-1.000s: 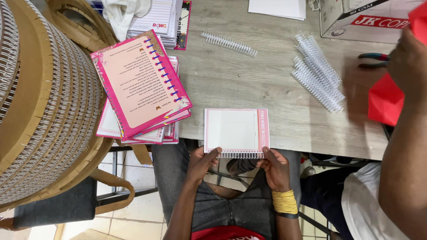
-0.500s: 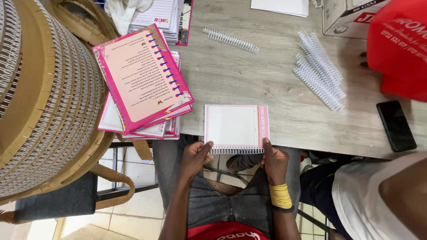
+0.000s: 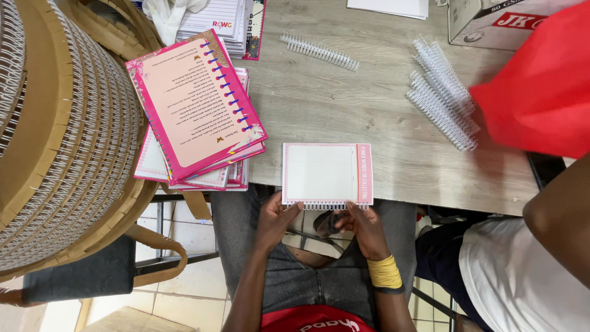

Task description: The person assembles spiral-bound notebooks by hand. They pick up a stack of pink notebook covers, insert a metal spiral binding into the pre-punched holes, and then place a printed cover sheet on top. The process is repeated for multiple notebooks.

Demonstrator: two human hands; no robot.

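A small notebook (image 3: pixel 327 173) with a white page and a pink strip on its right side lies at the near edge of the grey wooden table (image 3: pixel 369 117). A white wire spiral runs along its near edge, overhanging the table. My left hand (image 3: pixel 275 217) and my right hand (image 3: pixel 364 226) both pinch that spiral edge from below, fingers closed on it. A yellow band sits on my right wrist.
A stack of pink notebooks (image 3: pixel 196 110) lies left of it. Loose white wire spirals (image 3: pixel 444 92) and another (image 3: pixel 319 51) lie on the table. A large spool of wire binding (image 3: pixel 55 135) fills the left. A person in red cap (image 3: pixel 541 86) leans in at right, beside a cardboard box (image 3: pixel 491 24).
The person on the right has leaned further over the table, the red cap now covering the phone. My hands have stayed at the notebook's spiral edge.
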